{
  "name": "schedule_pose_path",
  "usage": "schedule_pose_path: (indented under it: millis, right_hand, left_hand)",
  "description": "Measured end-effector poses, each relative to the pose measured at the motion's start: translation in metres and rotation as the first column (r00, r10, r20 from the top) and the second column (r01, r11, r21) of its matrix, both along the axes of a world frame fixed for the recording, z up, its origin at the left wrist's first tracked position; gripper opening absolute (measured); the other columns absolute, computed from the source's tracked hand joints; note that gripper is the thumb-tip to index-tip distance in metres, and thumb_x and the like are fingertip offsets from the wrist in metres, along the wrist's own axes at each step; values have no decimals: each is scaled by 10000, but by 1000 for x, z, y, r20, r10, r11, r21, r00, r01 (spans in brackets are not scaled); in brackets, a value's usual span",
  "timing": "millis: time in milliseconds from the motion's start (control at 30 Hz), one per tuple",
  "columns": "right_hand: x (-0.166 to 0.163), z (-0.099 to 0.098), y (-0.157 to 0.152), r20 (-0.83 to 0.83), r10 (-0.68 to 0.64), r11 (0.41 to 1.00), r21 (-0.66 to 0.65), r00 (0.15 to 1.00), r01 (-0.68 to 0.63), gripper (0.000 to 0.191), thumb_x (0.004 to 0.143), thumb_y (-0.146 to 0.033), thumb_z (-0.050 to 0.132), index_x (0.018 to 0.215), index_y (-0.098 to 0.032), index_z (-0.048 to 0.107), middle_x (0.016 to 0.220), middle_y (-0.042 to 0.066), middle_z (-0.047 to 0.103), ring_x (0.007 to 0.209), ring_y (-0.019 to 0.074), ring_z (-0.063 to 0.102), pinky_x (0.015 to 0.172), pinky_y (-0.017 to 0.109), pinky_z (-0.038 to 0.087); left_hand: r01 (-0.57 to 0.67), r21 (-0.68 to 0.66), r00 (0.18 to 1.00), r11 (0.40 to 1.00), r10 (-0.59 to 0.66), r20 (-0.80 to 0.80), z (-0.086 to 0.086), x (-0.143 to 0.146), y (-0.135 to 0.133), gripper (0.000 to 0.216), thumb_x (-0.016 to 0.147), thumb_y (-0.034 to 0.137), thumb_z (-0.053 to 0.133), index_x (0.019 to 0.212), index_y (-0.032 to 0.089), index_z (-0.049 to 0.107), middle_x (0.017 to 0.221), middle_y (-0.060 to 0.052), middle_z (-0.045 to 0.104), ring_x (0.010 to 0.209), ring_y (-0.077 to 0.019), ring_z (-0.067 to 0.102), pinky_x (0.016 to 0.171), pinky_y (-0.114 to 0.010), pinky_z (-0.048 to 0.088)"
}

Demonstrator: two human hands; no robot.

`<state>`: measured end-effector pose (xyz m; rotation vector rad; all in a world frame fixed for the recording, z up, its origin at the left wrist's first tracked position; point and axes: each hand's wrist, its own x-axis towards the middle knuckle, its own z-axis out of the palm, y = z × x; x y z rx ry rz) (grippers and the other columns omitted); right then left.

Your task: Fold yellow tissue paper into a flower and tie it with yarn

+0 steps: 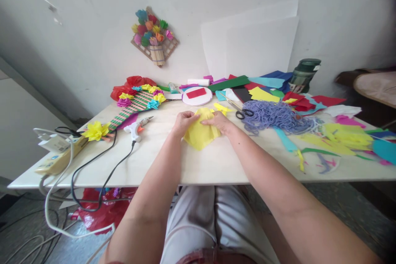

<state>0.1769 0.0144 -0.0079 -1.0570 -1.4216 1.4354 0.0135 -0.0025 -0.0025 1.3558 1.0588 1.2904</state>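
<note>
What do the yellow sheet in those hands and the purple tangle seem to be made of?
The yellow sheet: probably crepe or tissue paper, matte; it looks thin and softly creased.
The purple tangle: apparently yarn, dull-finished, judging by its loose, looping strands; the fibre is unclear.

there are two hands (185,123), one yellow sheet (199,137) between them, one glue gun (133,131) and one power strip (58,162) at left, one pair of scissors (243,113) and one yarn heap (272,116) at right, and one bottle (304,76) far right.

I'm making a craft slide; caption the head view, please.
Both hands hold a yellow sheet between a glue gun and tangled purple yarn.
</note>
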Motion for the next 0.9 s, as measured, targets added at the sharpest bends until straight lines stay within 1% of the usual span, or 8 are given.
schedule_pose_path:
  millis: [167,400,500,633,700,767,833,900]
  right_hand:
    - [0,0,0,8,22,1000,13,1000,-22,278,496,-238,755,734,-136,654,731,72,681,646,208,637,597,321,530]
    - [0,5,-5,12,51,999,-14,999,-51,269,484,-209,760,713,-127,646,724,77,681,626,204,635,598,330,532]
    - [-1,6,-6,3,51,998,-22,999,-51,266,477,-196,764,703,-130,641,718,79,679,616,208,635,601,341,534]
    - [-1,8,-7,-16,37,999,-40,999,-37,272,467,-186,764,702,-129,640,711,78,678,610,206,631,591,336,532]
    - [-2,8,-8,-25,38,998,-50,999,-39,267,466,-184,762,697,-129,639,707,75,679,611,203,630,586,325,529]
    - [-2,8,-8,-23,43,997,-63,999,-45,264,465,-189,762,690,-129,638,702,74,681,616,202,630,584,314,524]
    - [-1,7,-7,-29,61,996,-69,998,-62,271,472,-210,760,701,-130,640,708,73,683,624,198,630,585,304,520]
    - [-1,6,-6,-70,92,995,-43,993,-95,283,504,-252,749,740,-136,645,734,71,686,642,191,632,597,297,516]
  left_hand:
    - [14,14,1000,1000,-14,11,2,1,-2,326,534,402,721,602,142,538,523,19,532,450,-87,481,420,-199,360]
    - [-95,92,995,991,92,36,2,1,3,306,547,396,713,642,136,581,546,32,516,488,-55,438,469,-177,344]
    - [-119,72,991,990,114,68,3,-1,4,324,550,421,705,639,139,572,552,28,514,499,-61,447,481,-180,354]
    - [-91,37,989,995,87,116,5,-2,3,355,594,472,659,687,137,586,605,2,550,519,-72,480,485,-187,360]
    - [-54,29,995,998,52,86,5,-2,3,355,588,461,668,709,134,605,608,0,557,519,-72,479,484,-188,354]
    - [-39,29,998,999,37,46,4,-2,3,336,561,431,695,684,130,609,569,10,545,496,-68,461,476,-191,343]
    - [-50,36,998,998,49,30,3,-1,3,314,543,406,710,643,128,603,527,20,528,468,-65,439,462,-196,329]
    - [-80,39,996,996,79,42,2,-2,5,300,540,393,711,623,129,597,506,24,521,453,-66,432,451,-200,322]
